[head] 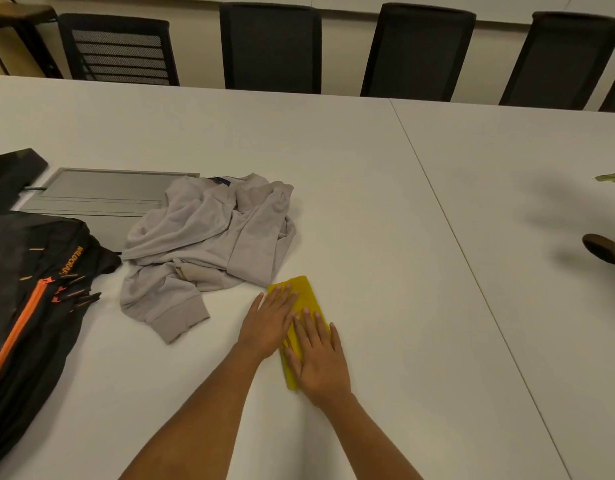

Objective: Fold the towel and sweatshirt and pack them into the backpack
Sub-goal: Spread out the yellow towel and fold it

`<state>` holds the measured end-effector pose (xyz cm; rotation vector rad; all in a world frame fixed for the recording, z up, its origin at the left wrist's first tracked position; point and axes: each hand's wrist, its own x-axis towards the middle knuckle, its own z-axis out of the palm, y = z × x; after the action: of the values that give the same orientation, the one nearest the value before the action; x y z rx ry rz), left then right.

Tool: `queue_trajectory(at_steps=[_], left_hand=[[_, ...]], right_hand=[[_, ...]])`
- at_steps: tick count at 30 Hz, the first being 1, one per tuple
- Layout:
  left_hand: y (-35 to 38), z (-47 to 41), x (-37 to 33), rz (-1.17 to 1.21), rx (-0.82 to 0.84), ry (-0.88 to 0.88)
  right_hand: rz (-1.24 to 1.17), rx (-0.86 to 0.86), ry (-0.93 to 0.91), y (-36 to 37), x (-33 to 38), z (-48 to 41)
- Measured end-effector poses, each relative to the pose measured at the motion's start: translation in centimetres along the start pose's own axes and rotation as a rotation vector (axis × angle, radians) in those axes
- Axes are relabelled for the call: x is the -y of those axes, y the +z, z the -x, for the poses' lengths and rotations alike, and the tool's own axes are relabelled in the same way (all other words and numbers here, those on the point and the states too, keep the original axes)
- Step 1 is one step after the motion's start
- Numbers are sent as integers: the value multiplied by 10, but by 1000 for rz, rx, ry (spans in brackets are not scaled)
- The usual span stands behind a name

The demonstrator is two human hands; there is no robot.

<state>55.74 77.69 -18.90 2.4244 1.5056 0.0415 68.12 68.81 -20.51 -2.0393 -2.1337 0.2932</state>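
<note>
A yellow towel, folded into a narrow strip, lies on the white table near the front middle. My left hand rests flat on its left side, fingers spread. My right hand lies flat on its nearer part, palm down. Both hands press the towel and neither grips it. A grey sweatshirt sits crumpled just behind and left of the towel, one cuffed sleeve reaching toward me. The black backpack with an orange zipper lies at the left edge.
A grey flat panel is set in the table behind the sweatshirt, next to a black object. Several black chairs line the far side. A table seam runs diagonally at the right. Blurred objects sit at the right edge.
</note>
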Motion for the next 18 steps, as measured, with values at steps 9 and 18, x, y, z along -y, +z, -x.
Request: queue_trajectory(at_steps=[9,18], left_hand=[[10,28,-5,50,-43,-70],[29,39,-60,132,17,33]], right_hand=[[92,54,-168,-14,-42,7],[25,15,42,-18,-67,46]])
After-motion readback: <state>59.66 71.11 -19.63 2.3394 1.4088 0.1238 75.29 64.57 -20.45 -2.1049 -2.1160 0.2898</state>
